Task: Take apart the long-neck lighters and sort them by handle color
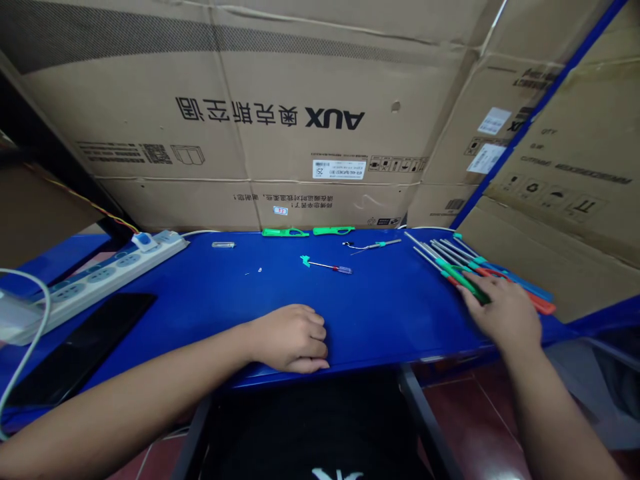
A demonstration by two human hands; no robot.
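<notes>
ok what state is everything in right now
left hand, curled, resting on blue table
right hand, fingers on the screwdrivers
screwdrivers, fanned out side by side
power strip, lying flat, visible sockets empty
carton, upright, print upside down

The fingers of the right grip (500,313) cover part of a fan of screwdrivers (440,257), hiding some of their handles. Beneath the curled left grip (293,339), the counter (380,320) is hidden. Ahead of that grip, two pale specks (253,271) are too small to tell, and a small clear item (223,245) is blurred. Left of it, the forearm hides part of a black slab (83,347). Nearer than both grips, the picture's bottom edge cuts off a black cloth (310,427) with a white mark.
</notes>
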